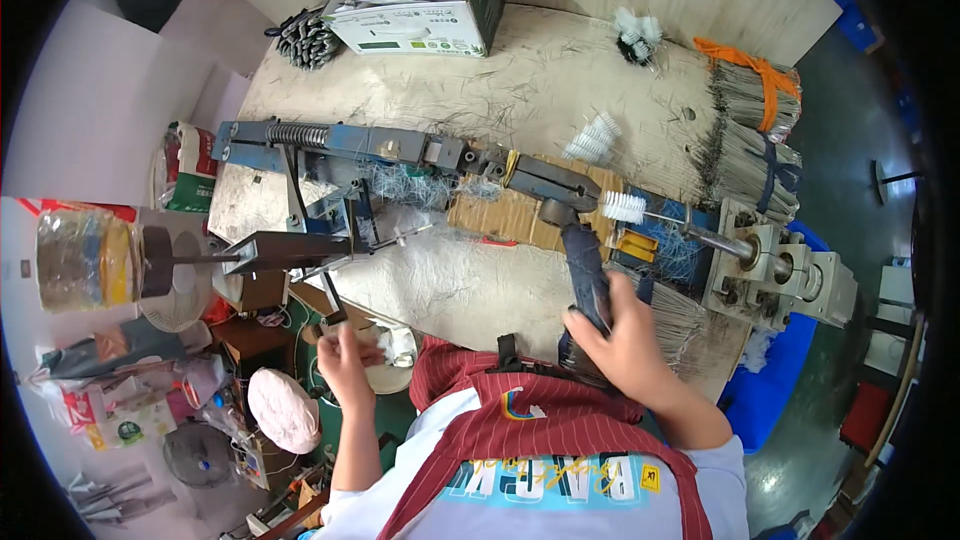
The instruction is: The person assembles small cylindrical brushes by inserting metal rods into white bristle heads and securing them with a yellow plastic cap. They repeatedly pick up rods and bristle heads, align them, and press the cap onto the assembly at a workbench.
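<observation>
My right hand [628,338] is wrapped round a dark cloth-wrapped lever handle [586,275] on a blue bench machine [400,147]. Beyond the lever, a white-bristled wire brush [624,207] sits between the machine's dark clamp jaw [550,180] and a metal spindle [725,242] on the right, its wire stem pointing at the spindle. At the bench's front left, my left hand [346,368] is closed just below a black metal bar [333,302]. What its fingers hold, if anything, is too small to make out.
Wire bundles [755,165] lie along the bench's right side. Finished-looking white brushes [594,138] lie behind the machine. A carton [420,20] stands at the back. Loose bristle clippings and cardboard [500,215] lie under the machine. A blue bin [765,380] stands at right.
</observation>
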`<state>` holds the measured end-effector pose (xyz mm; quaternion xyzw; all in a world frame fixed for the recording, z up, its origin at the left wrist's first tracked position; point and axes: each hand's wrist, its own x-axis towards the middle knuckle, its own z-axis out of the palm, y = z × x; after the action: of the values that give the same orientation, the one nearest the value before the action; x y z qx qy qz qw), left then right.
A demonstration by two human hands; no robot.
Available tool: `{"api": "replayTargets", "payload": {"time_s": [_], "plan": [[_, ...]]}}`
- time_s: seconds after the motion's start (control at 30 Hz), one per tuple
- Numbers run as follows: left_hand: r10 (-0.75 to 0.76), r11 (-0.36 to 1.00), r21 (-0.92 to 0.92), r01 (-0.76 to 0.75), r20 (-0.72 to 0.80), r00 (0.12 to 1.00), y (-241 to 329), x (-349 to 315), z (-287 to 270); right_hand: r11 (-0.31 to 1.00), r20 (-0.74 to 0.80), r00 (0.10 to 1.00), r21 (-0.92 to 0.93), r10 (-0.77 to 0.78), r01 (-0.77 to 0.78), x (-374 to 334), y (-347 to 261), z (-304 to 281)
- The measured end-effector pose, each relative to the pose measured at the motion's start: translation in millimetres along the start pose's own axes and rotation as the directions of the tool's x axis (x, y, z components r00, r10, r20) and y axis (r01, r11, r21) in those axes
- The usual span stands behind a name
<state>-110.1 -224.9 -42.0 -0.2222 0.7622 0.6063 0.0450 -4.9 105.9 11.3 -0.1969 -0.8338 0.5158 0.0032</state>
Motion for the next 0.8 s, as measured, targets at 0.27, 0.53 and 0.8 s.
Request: {"api": "replayTargets", "payload": {"time_s": [0.27, 0.53, 0.8], "plan": [[0.746, -0.085, -0.210, -0.974, 0.634, -0.202, 108, -71, 155, 0.782, 0.032, 0.840, -0.346, -0.542, 0.518, 22, -36, -55], [0.660, 0.748, -0.166, -0.642, 0.290, 0.694, 73, -30, 137, 0.453, 0.056, 0.883, -0.843, -0.465, 0.292, 59, 1, -93], [0.184, 0.977, -0.195, -0.084, 0.577, 0.796, 31, -1, 139, 0.472, 0.094, 0.971, -0.861, -0.218, 0.190, 151, 18, -80]]}}
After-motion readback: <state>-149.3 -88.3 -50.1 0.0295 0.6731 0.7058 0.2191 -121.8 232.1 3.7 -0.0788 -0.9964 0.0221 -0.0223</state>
